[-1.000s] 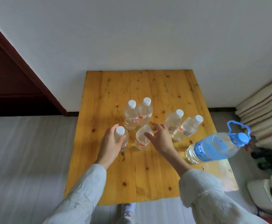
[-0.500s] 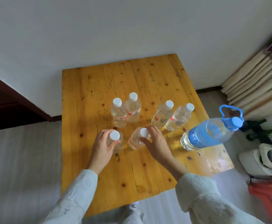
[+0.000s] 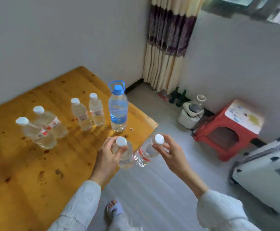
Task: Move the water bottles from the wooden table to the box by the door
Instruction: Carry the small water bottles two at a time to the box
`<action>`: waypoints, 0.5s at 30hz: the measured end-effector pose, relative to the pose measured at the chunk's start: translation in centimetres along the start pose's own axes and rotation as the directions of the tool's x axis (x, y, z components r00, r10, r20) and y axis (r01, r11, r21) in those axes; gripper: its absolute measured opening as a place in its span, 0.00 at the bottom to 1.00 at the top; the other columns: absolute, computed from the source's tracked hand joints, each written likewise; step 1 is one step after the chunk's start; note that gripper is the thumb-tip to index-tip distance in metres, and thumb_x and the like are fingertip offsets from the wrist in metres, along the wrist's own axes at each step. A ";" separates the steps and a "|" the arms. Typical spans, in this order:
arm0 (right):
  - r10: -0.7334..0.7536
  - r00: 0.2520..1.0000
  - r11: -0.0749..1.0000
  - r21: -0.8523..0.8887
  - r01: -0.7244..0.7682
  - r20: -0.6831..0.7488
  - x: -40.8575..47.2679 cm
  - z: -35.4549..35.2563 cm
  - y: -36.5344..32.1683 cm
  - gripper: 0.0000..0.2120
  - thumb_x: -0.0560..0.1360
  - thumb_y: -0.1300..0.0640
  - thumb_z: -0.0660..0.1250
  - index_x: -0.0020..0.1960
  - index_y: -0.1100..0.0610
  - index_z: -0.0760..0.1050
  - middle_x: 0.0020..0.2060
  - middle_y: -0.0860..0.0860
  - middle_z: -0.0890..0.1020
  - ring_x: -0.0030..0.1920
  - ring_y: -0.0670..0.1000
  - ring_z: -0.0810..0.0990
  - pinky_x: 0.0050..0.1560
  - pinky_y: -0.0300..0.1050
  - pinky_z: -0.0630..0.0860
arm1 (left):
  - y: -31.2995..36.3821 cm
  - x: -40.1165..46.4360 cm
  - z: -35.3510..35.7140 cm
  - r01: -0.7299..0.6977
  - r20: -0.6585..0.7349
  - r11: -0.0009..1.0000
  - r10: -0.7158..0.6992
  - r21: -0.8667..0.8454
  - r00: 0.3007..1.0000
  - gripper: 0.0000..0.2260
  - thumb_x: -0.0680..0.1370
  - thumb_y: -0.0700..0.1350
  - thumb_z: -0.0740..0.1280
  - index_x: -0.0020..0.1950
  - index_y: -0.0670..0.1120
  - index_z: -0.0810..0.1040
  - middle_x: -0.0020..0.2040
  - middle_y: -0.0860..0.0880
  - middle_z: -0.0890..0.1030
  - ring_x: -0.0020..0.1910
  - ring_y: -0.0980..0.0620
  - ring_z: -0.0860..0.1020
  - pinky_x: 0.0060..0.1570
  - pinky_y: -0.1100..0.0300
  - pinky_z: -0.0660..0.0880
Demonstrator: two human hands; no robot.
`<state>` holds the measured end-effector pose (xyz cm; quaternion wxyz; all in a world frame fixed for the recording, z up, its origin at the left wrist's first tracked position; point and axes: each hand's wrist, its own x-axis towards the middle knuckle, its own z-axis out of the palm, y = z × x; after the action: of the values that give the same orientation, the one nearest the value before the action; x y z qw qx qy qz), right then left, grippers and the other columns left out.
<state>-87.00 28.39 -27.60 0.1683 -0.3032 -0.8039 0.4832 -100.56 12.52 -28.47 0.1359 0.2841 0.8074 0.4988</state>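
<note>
— Off the table edge, out over the floor, the left hand (image 3: pixel 108 157) pinches one small bottle (image 3: pixel 125 155) round its neck, just under the white cap.

— And the other hand?

— The right hand (image 3: pixel 170 151) has its fingers closed on the cap of a second bottle (image 3: pixel 146 153), which hangs tilted, its base nearly touching the first — both clear of the wooden table (image 3: pixel 19 172).

— So what's left?

— Plenty. Beyond the left hand stand four small bottles: a near pair (image 3: pixel 42 129) off to its left, a far pair (image 3: pixel 87 112) further back. Just past the hands is the big blue-capped bottle (image 3: pixel 118 110), upright near the table's corner.

— Any in the box yet?

— Can't say — no box or door is in sight from here. I'd judge this an early trip: two lifted, five waiting.
</note>
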 end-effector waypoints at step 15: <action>0.406 0.547 0.902 0.418 -0.110 -0.732 -31.6 -30.3 12.5 0.11 0.70 0.61 0.69 0.53 0.58 0.76 0.47 0.53 0.80 0.48 0.45 0.79 0.53 0.39 0.75 | 24.3 -16.9 31.6 -0.121 0.729 0.914 0.384 -0.388 0.567 0.07 0.74 0.40 0.67 0.49 0.50 0.76 0.46 0.48 0.79 0.49 0.46 0.78 0.53 0.58 0.72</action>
<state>-41.86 32.63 -23.44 0.4861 -0.5729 -0.4943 0.4373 -63.22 33.77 -22.77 0.4458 0.5651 0.5291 0.4494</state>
